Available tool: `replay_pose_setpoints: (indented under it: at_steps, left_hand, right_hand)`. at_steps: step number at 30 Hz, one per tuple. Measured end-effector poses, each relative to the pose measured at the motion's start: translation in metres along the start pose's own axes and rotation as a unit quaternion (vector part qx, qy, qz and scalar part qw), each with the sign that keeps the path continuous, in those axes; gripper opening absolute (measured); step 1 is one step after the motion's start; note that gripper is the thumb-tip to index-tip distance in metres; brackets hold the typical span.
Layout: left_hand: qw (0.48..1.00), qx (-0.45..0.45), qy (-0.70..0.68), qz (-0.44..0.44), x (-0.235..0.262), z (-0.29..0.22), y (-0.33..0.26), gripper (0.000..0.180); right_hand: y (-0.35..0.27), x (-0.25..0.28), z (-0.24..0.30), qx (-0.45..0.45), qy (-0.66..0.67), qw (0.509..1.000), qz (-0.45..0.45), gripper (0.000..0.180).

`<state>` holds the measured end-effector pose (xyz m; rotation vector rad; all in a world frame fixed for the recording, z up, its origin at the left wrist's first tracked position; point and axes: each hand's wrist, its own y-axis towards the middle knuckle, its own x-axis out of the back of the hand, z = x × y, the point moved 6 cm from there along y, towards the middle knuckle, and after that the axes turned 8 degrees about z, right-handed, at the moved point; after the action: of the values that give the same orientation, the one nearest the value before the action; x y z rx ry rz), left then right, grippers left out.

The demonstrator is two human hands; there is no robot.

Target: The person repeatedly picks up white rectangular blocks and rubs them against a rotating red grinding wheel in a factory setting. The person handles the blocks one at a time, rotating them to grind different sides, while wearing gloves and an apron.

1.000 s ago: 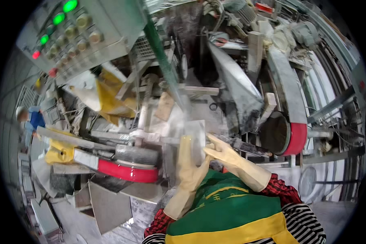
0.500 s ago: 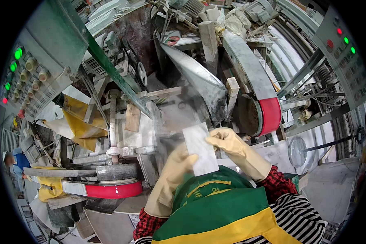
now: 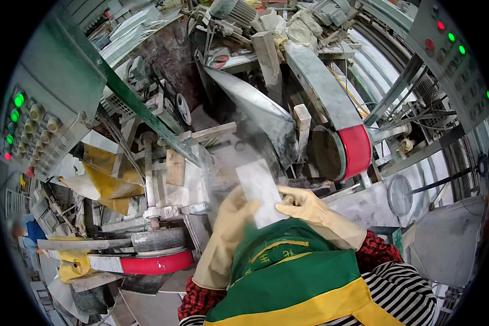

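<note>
Okay, main thing: a white, flat, rectangular, stone-like plate (image 3: 261, 193) is held up in front of the green cloth apron with yellow trim (image 3: 288, 282), top end leaning left. Left hand (image 3: 233, 212), in a cream rubber glove, pinches its left side, thumb over the face. Right hand (image 3: 303, 211), same kind of glove, grips the right edge lower down. Hands apart from each other, plate between them.

Change: half a second ago the right fingers sat near the plate's upper right corner; now they're further down that edge, and the plate leans a touch more. A second ago it was a motion smear; now it's crisper. My read: a grip adjustment, with both hands tied up by the plate.

Hard to see: most fingers are behind the plate or curled under, so can't tell how they press; plate's back is hidden too. Pale haze (image 3: 225, 163) blurs the area past the plate. The grey metal control panel with lit buttons on the right (image 3: 445, 62) is cut by the dark rim. Someone in blue at far left (image 3: 33, 231) is tiny; can't tell what they're doing.
</note>
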<state>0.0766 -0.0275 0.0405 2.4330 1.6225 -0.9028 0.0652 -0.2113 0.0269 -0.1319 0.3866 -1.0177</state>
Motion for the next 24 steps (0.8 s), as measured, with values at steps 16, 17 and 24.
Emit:
replay_pose_setpoints:
  at_steps: [16,17,24]
  left_hand:
    - [0.978,0.016,0.197,-0.067,-0.011,-0.020,0.058,0.040]
    - [0.978,0.013,0.199,-0.057,-0.014,-0.018,0.060,0.046]
    - [0.971,0.055,0.220,0.074,-0.054,0.032,0.032,0.090]
  right_hand:
    - [-0.023,-0.008,0.020,0.071,0.271,0.959,0.049,0.070]
    - [-0.023,-0.007,0.019,0.078,0.281,0.955,0.045,0.070]
    - [-0.028,0.045,-0.001,0.140,0.300,0.939,-0.092,0.063]
